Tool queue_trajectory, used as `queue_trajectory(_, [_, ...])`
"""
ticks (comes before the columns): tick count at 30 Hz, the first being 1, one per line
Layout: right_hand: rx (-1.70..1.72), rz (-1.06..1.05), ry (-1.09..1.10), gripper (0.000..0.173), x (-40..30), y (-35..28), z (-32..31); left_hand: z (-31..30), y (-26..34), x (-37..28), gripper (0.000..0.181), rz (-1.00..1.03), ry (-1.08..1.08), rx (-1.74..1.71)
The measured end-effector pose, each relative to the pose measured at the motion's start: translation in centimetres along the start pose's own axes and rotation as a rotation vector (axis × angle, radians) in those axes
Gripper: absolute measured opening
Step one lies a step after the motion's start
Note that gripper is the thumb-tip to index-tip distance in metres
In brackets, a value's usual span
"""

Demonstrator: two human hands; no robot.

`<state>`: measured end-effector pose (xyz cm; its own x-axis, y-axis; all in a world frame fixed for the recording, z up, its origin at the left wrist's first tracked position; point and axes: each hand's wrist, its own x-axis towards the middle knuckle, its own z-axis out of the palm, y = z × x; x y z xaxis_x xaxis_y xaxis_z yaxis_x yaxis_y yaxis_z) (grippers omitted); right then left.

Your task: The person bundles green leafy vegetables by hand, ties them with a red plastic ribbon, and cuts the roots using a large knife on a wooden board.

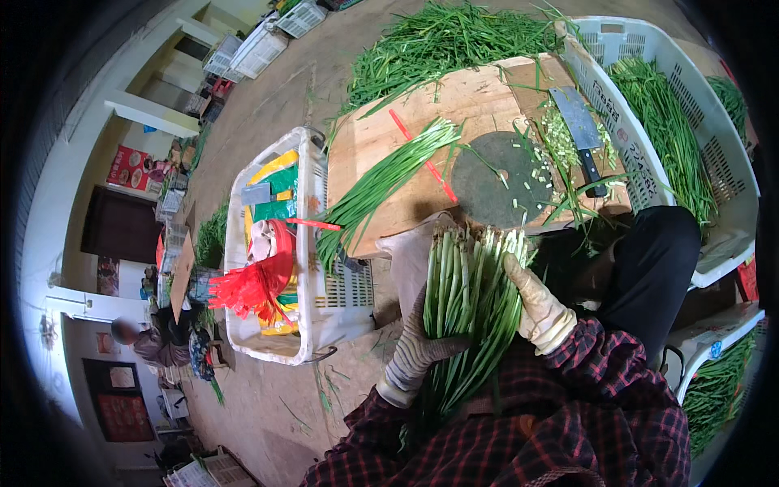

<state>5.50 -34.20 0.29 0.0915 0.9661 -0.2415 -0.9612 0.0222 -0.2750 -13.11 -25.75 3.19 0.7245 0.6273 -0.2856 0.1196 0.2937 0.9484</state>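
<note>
In front of my body I hold a thick bunch of garlic chives [475, 298], pale cut ends up and green leaves hanging down. My left hand [417, 356], in a grey striped glove, grips its left side with the thumb across the leaves. Around the right side is my right hand [538, 304] in a cream glove, thumb upright along the stems, fingers hidden behind. Beyond, a smaller bunch of chives [389, 173] lies across a red plastic strip [441, 182] on a wooden board [377, 146]. A round dark slab [499, 176] on the board carries cut stem bits.
A cleaver [581, 134] rests on trimmings at the board's right. A white crate [304, 341] on the left holds red strips [255, 286] and a scraper [258, 193]. Chives fill a crate [621, 109] bearing writing and form a heap [450, 42]. Another person [161, 341] sits far left.
</note>
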Motion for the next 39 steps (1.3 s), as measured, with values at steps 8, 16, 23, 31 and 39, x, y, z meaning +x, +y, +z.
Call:
queue_trajectory(8, [0.158, -0.073, 0.140, 0.049, -2.9, 1.7, -1.4, -0.3, -0.2, -0.1, 0.096, -0.017, 0.067, -0.103])
queue_trajectory(16, [-0.189, 0.041, -0.142, 0.065, -1.3, 0.2, 0.0, 0.2, -0.1, -0.3, 0.101, -0.021, 0.062, -0.044])
queue_trajectory(23, [-0.969, -0.002, -0.024, 0.059, -0.3, -0.8, 3.0, -2.0, 0.2, -1.3, 0.091, -0.160, -0.099, -0.065])
queue_trajectory(31, [-1.405, -0.578, -0.148, 0.067, 1.8, 0.8, 4.3, -5.5, -5.6, 0.2, 0.067, -0.219, -0.224, -0.353])
queue_trajectory(39, [-1.246, -0.112, 0.503, 0.050, -5.9, -4.9, 2.0, -2.9, -4.2, -1.1, 0.066, -0.089, 0.007, -0.454])
